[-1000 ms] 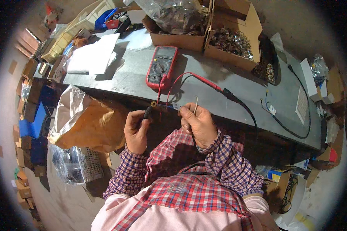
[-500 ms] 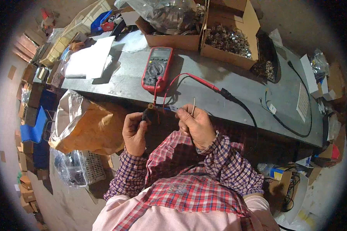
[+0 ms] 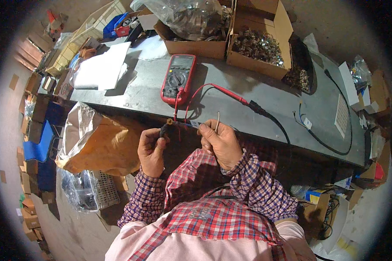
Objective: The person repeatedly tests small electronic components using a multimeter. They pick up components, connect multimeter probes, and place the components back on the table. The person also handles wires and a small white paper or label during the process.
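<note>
In front of the bench edge, my left hand (image 3: pixel 151 153) is closed, thumb against fingers, on a short black cable connector (image 3: pixel 164 129) with a brass-coloured end. Level with it, my right hand (image 3: pixel 222 145) pinches a thin pale wire (image 3: pixel 217 121) that sticks up past the fingers. A small white tag (image 3: pixel 195 124) shows beside its fingertips. Beyond both hands a red-and-grey multimeter (image 3: pixel 178 79) lies on the bench, with red leads running from its lower end. One lead's red probe (image 3: pixel 228 92) meets a black cable end (image 3: pixel 256 107) on the bench.
Open cardboard boxes of small metal parts (image 3: pixel 258 47) stand at the back of the grey bench (image 3: pixel 235 74). White papers (image 3: pixel 101 67) lie back left. A black cable (image 3: pixel 324 143) curves over the right side. Left of my hands stands a large brown sack (image 3: pixel 104 145).
Both hands keep their grips and have barely moved. The view has shifted very slightly.
</note>
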The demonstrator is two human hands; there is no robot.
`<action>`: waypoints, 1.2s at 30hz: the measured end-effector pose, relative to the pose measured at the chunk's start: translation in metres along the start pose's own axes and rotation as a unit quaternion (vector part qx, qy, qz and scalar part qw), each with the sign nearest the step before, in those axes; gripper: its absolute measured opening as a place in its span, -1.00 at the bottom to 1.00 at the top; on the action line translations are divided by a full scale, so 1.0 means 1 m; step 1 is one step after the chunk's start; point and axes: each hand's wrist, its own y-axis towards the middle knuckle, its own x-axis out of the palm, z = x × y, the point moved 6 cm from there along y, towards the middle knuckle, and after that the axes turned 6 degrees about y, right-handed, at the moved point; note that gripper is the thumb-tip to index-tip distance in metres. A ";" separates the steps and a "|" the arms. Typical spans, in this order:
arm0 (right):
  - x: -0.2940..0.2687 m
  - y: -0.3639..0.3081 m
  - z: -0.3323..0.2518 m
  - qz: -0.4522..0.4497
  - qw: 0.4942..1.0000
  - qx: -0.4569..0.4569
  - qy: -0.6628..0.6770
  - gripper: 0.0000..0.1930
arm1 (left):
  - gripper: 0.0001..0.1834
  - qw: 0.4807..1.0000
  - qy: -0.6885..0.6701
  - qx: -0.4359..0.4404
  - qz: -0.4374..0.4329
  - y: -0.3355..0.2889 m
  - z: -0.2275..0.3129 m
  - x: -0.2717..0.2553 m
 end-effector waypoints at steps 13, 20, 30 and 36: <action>0.000 0.000 0.001 -0.003 1.000 0.005 -0.002 -0.82 | -0.82 1.000 0.002 0.001 -0.004 0.001 0.000 -0.001; 0.000 0.001 0.000 -0.004 1.000 0.000 0.006 -0.83 | -0.82 1.000 -0.020 0.000 -0.002 0.001 -0.003 0.000; -0.003 -0.004 -0.013 0.029 0.999 -0.017 -0.017 -0.81 | -0.83 0.998 0.049 -0.015 -0.036 0.007 0.001 0.003; -0.040 -0.027 -0.099 0.102 0.979 -0.163 0.065 -0.81 | -0.81 0.987 0.150 -0.032 0.055 0.120 -0.003 -0.049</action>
